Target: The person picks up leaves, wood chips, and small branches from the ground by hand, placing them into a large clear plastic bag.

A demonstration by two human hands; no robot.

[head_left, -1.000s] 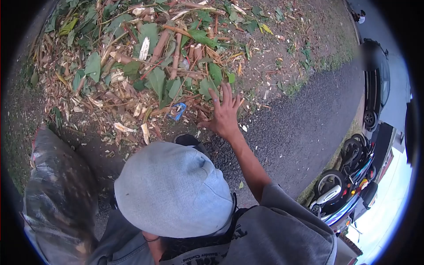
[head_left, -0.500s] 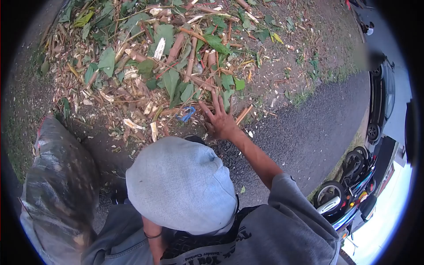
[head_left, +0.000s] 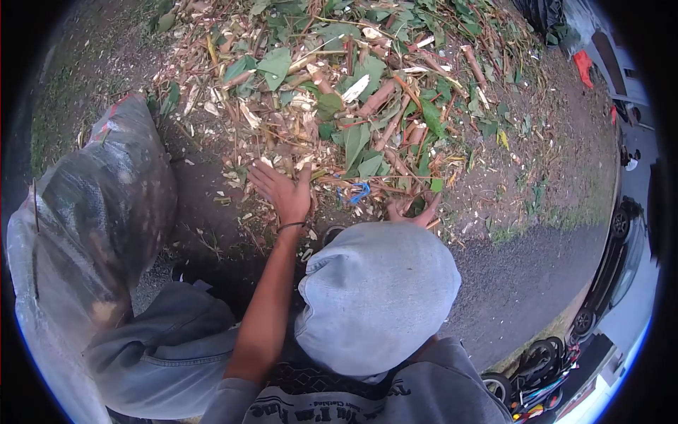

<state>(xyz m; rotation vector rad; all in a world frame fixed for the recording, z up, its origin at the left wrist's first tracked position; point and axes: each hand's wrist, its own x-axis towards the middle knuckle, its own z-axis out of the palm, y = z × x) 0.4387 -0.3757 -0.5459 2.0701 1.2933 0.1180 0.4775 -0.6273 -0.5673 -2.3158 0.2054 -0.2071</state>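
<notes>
My left hand lies at the near edge of a heap of chopped stems, leaves and wood chips. Its fingers are stretched out and its thumb is apart, over the small chips. Farther right, my right hand shows partly past a pale blue cap; its thumb and fingers are spread around a dark green leaf at the heap's edge. Between both hands lies a scrap of blue plastic. Thick brown cut stems and broad green leaves lie just beyond them.
A large filled translucent sack stands at my left, beside my leg in jeans. Asphalt runs along the right. Motorcycles and a dark car stand farther right. A black bag and a red piece are at the upper right.
My left hand has come out from under the cap onto the heap's near edge. My right hand has drawn back towards me, partly behind the cap. The view has turned right.
</notes>
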